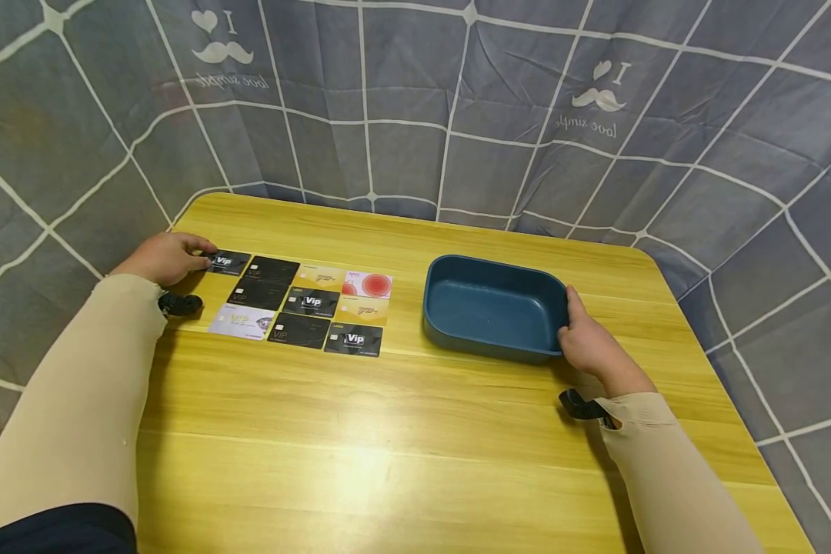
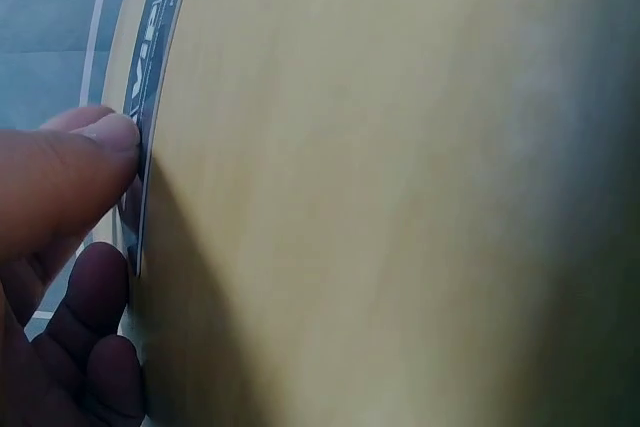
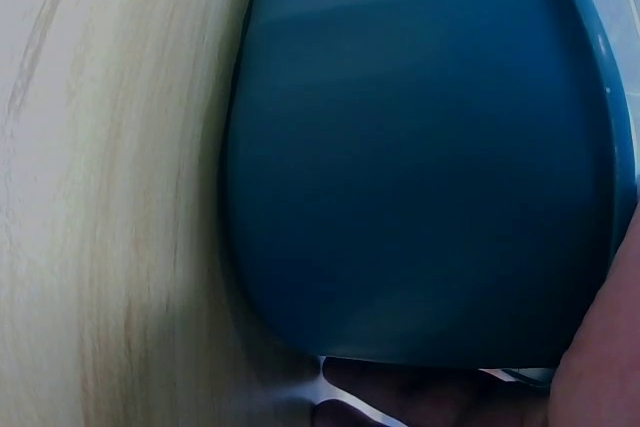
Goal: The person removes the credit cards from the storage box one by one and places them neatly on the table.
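Observation:
At the far left of the table, my left hand point(image 1: 161, 258) has its thumb and a finger at the left end of a black "Vip" card point(image 1: 230, 263). The left wrist view shows the thumb on that card point(image 2: 150, 77), other fingers curled beside it. Several more cards lie close together in rows to its right: black VIP cards point(image 1: 272, 271), yellow ones point(image 1: 363, 311), a silver one point(image 1: 241, 321) and a pink-and-white one point(image 1: 368, 285). My right hand point(image 1: 592, 342) grips the right end of a dark blue rectangular tub point(image 1: 488, 350), its fingers partly hidden behind the wall.
The yellow wood-grain table point(image 1: 360, 446) carries the cards and the tub, with a gap between them. A grey checked curtain point(image 1: 415, 92) hangs behind and on both sides. Black straps point(image 1: 582, 405) circle both wrists.

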Available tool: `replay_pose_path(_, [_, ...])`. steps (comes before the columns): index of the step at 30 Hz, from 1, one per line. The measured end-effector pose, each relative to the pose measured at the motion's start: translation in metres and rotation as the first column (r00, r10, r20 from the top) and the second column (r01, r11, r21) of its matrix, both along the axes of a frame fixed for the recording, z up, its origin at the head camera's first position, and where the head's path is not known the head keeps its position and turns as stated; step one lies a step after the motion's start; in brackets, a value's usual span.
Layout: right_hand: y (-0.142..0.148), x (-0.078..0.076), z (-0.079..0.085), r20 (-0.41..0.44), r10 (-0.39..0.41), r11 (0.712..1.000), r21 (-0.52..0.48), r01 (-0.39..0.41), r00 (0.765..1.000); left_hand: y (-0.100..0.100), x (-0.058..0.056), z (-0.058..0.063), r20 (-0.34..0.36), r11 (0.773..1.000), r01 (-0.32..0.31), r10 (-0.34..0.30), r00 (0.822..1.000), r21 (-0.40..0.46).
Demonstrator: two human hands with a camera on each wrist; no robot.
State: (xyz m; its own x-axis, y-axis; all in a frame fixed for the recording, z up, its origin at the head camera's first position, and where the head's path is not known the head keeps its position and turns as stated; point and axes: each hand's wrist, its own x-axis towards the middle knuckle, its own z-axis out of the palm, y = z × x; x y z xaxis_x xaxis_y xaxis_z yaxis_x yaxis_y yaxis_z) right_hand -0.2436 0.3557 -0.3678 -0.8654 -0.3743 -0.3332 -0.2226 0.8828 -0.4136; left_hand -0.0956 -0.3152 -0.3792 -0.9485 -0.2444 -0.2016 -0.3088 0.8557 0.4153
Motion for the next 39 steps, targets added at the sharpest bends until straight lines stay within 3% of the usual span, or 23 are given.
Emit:
replay_pose_path(9, [0.000,0.005,-0.002,-0.003,-0.004,1.000,-0.009,0.004,1.000,0.003,0.002,0.001,0.014,1.000,0.013,-0.013,1.000,0.008])
replay_pose_path(24, [0.027,0.006,0.000,0.013,0.070,0.997,-0.022,-0.070,0.997,0.041,0.049,0.004,0.038,0.998,-0.063,0.062,0.997,0.004])
replay_pose_path(30, [0.025,0.008,0.000,0.011,0.067,0.998,-0.012,-0.067,0.998,0.041,0.052,0.003,0.015,0.998,-0.060,0.060,0.998,-0.001])
replay_pose_path(35, [0.025,0.008,0.000,0.009,0.070,0.998,-0.004,-0.070,0.997,0.044,0.056,0.005,0.025,0.992,-0.120,0.119,0.993,0.041])
replay_pose_path(39, [0.026,0.009,0.001,0.010,0.072,0.997,-0.002,-0.072,0.997,0.049,0.057,0.010,-0.023,0.987,-0.143,0.145,0.989,0.078])
